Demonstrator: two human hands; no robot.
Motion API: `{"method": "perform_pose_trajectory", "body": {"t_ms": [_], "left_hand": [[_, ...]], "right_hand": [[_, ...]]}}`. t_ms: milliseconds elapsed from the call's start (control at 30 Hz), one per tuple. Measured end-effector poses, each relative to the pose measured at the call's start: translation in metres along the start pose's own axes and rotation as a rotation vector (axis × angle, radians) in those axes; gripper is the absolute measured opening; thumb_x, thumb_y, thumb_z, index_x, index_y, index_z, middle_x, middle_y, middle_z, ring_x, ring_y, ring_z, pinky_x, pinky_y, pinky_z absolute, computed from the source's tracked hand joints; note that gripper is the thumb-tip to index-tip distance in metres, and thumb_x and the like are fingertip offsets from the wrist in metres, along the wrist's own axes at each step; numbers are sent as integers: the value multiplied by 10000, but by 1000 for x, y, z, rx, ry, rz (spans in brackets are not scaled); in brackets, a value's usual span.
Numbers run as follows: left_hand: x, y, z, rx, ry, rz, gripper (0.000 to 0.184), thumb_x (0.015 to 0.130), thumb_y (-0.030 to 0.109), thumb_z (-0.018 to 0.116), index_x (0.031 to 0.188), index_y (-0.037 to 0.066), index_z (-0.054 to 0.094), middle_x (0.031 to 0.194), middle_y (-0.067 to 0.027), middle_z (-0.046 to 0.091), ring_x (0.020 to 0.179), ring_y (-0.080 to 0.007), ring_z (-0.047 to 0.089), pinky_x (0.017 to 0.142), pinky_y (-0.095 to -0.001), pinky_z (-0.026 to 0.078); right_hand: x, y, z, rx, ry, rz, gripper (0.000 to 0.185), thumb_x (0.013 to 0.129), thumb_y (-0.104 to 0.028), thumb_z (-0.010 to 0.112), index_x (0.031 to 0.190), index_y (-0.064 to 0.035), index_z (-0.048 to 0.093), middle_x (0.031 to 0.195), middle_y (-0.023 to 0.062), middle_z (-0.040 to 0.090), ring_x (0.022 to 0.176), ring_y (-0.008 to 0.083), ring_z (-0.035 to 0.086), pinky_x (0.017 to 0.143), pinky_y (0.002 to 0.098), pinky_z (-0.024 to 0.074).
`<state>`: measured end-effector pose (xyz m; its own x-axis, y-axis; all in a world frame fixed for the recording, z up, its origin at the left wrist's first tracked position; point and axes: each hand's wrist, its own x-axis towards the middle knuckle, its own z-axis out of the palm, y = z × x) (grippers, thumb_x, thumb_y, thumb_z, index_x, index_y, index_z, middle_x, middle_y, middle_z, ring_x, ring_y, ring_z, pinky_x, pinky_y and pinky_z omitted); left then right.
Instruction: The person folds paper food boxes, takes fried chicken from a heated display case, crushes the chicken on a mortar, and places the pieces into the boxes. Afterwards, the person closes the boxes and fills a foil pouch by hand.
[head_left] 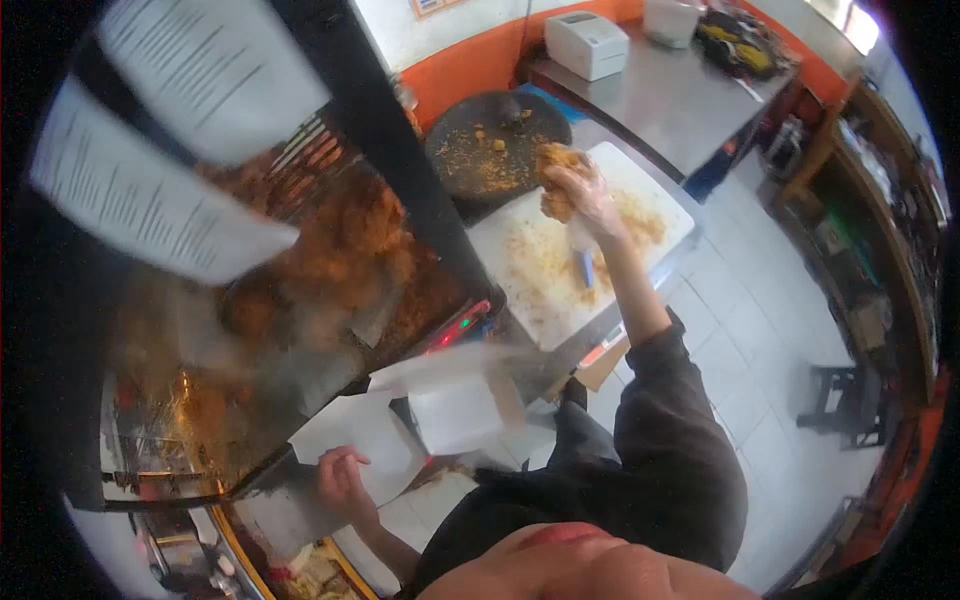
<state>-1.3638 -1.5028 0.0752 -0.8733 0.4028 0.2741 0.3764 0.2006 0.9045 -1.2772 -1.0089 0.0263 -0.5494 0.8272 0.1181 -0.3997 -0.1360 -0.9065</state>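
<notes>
Fried chicken (557, 158), golden-brown and craggy, above the white board (672, 212), clamped in the fingers of my right hand (592, 205). Step, I judge: holding it aloft; moving it calls for a steady grip (that crust looks crumbly). Left hand (343, 480) beside the open box (455, 412), fingers bent; pinching cardboard or not, I cannot tell.

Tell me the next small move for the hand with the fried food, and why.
I'd carry the fried food toward the open white box: the right hand already grips it over the cutting board, and the left hand is at the box.
</notes>
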Motion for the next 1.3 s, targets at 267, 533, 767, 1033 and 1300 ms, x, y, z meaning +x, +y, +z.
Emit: {"method": "perform_pose_trajectory", "body": {"t_ms": [267,533,767,1033,1300], "left_hand": [[-12,66,70,210,185,-190,131,885,120,518,914,1,566,781,-64,554,738,-141,523,749,-292,410],[-83,12,28,299,366,-226,199,887,165,503,1005,13,554,806,-58,538,711,-149,497,671,-294,423],[-225,-37,31,271,755,-272,431,867,319,521,1194,37,508,1196,-97,467,1057,-231,457,730,-311,468],[-331,-87,19,14,1185,-852,373,868,307,495,1205,149,515,1200,-83,501,1050,-262,484,832,-489,387],[-422,-105,64,-680,1002,-678,522,792,258,620,1230,30,448,1138,-173,524,976,-286,536,826,-478,469]], "right_hand": [[129,46,48,-1319,-162,144,573,644,-265,708,1163,-148,493,1240,233,462,1093,379,518,870,435,478],[260,38,24,-1619,-81,-20,521,666,-318,688,1100,-50,580,1121,214,570,1018,325,586,831,408,503],[317,78,20,-1468,-205,86,354,606,-261,689,883,-40,674,1003,203,633,960,333,615,815,397,505],[311,104,-4,-1096,-128,-556,260,684,-150,626,916,-39,587,876,188,629,843,356,606,770,415,487],[324,64,4,-667,-117,-339,131,725,-110,703,749,-1,633,832,120,669,773,179,630,746,296,485]]}}
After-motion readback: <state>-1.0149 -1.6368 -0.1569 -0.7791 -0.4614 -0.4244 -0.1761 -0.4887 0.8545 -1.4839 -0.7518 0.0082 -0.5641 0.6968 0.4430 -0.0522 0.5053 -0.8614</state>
